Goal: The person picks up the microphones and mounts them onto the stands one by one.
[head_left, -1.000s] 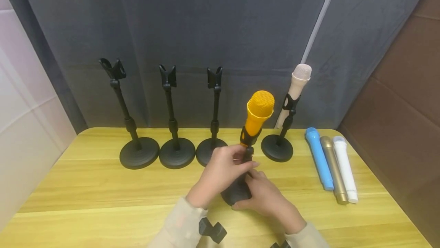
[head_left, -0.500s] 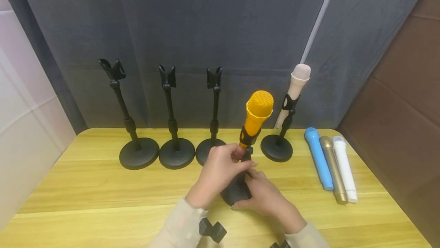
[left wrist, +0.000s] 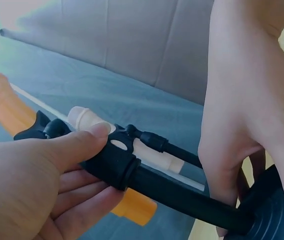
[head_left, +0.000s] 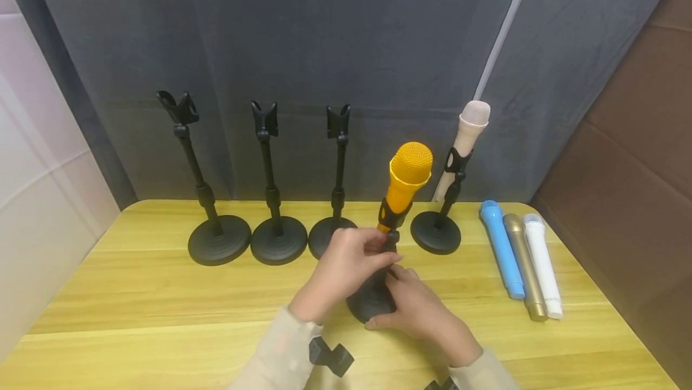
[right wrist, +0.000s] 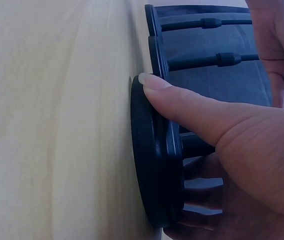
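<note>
Clock faces as in the head view, 12 pointing away from the person.

Item 1: yellow microphone (head_left: 411,167), seated in the clip of the front stand (head_left: 370,303). It lies at 1 o'clock from the left hand (head_left: 346,264) and near 12 from the right hand (head_left: 418,309); the left is the nearer. Long axis tilted, head toward 1, tail toward 7.

Item 2: left hand, pinching the stand's collar (left wrist: 109,167) between thumb and fingers. The tail of the microphone shows just beyond those fingers; whether they touch it cannot be told.

Item 3: right hand, gripping the round base (right wrist: 154,165), thumb on the rim, fingers round the opposite side.

Item 4: beige microphone (head_left: 471,128) in the rear stand (head_left: 437,235), at 2 o'clock from the yellow one, head likewise toward 1.

Item 5: three further black stands, left (head_left: 218,243), middle (head_left: 278,243) and near (head_left: 328,234), ranged from 10 to 12 o'clock of the left hand.

Item 6: blue microphone (head_left: 504,252), gold microphone (head_left: 525,270) and white microphone (head_left: 543,270), lying side by side on the table (head_left: 162,318), between 2 and 3 o'clock of the right hand, heads toward 11.

Markings: no brand, label or writing legible.
</note>
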A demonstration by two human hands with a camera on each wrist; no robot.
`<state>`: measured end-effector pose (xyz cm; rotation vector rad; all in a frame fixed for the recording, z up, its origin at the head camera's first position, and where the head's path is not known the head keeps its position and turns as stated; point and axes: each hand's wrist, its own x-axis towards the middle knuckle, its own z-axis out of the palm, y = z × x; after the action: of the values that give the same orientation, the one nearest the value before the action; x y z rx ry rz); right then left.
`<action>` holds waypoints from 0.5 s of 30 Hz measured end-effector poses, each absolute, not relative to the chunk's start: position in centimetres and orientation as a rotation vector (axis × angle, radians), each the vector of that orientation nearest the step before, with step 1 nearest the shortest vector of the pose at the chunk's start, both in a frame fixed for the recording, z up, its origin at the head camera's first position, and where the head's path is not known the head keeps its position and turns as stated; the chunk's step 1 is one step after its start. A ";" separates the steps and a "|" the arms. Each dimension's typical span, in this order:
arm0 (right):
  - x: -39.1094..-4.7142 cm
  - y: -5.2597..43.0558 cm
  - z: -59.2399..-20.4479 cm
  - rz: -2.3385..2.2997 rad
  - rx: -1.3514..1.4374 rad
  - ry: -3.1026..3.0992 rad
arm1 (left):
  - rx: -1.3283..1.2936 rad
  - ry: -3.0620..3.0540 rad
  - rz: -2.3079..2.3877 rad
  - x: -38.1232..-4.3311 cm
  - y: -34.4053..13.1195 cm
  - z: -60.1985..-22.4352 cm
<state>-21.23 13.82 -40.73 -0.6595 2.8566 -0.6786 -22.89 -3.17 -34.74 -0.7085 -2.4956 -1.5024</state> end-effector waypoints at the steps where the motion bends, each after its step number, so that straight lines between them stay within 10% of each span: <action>1: -21.2 13.8 -40.7 -0.681 -0.658 2.855 | -0.729 -2.499 -1.517 -22.9 -3.2 -34.8; 15: -21.4 14.0 -41.1 -0.689 -0.700 2.863 | -0.681 -2.362 -1.403 -22.6 -2.4 -35.5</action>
<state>-21.38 14.00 -41.06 -0.6997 2.8627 -0.6891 -22.60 -2.39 -35.46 -0.6806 -2.3619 -1.4026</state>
